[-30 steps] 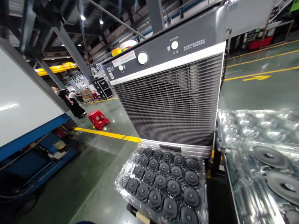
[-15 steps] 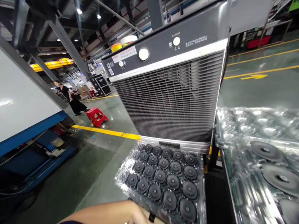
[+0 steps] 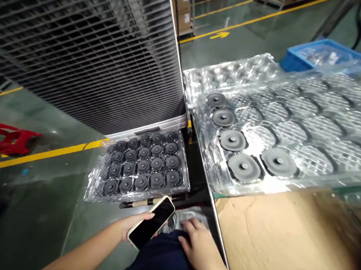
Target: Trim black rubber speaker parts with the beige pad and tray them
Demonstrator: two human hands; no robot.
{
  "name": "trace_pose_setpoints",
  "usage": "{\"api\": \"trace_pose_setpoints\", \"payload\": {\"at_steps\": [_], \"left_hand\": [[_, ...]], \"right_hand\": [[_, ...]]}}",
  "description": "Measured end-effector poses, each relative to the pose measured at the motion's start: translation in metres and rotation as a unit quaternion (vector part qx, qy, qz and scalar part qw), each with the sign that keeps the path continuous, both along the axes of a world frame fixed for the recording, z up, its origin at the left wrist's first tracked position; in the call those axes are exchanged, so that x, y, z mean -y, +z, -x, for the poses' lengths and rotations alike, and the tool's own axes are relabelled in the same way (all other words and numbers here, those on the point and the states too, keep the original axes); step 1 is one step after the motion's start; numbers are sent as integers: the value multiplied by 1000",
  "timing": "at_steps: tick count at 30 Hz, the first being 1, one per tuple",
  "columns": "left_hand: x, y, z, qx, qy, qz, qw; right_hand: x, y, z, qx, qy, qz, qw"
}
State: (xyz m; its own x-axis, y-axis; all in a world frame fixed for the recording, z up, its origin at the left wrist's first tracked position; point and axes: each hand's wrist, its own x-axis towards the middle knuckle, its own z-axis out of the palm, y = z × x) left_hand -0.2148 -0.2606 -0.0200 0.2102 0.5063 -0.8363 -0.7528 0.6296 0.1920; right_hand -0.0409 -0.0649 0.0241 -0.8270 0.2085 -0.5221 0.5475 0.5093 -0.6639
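Note:
My left hand [image 3: 134, 226] is shut on a black-screened smartphone [image 3: 151, 222] with a pale case, low in the middle of the view. My right hand [image 3: 198, 244] rests on dark navy cloth [image 3: 163, 257] beside it, holding nothing. Just past my hands lies a plastic-wrapped tray of small dark round speaker parts [image 3: 141, 165], with a wood-handled stick [image 3: 147, 202] along its near edge. To the right, a clear blister tray [image 3: 299, 134] holds several larger dark round discs [image 3: 244, 167] along its near side.
A large grey air cooler grille [image 3: 80, 43] fills the upper left. Brown cardboard [image 3: 278, 244] lies at the lower right. A red plastic stool [image 3: 6, 138] sits on the green floor with yellow lines, and a blue crate [image 3: 327, 58] stands at the back right.
The view has swung right and down, bringing the cardboard and blue crate in. My left hand has lifted the smartphone higher into view, and my right hand has appeared.

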Motion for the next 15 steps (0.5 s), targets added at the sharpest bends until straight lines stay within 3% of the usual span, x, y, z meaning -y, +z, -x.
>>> {"api": "trace_pose_setpoints", "payload": {"at_steps": [8, 15], "left_hand": [[-9, 6, -1, -4, -10, 36, 999], [-11, 17, -4, -79, -67, 64, 993]], "right_hand": [[0, 11, 8, 61, 79, 25, 995], [-3, 11, 8, 5, 111, 75, 991]]}}
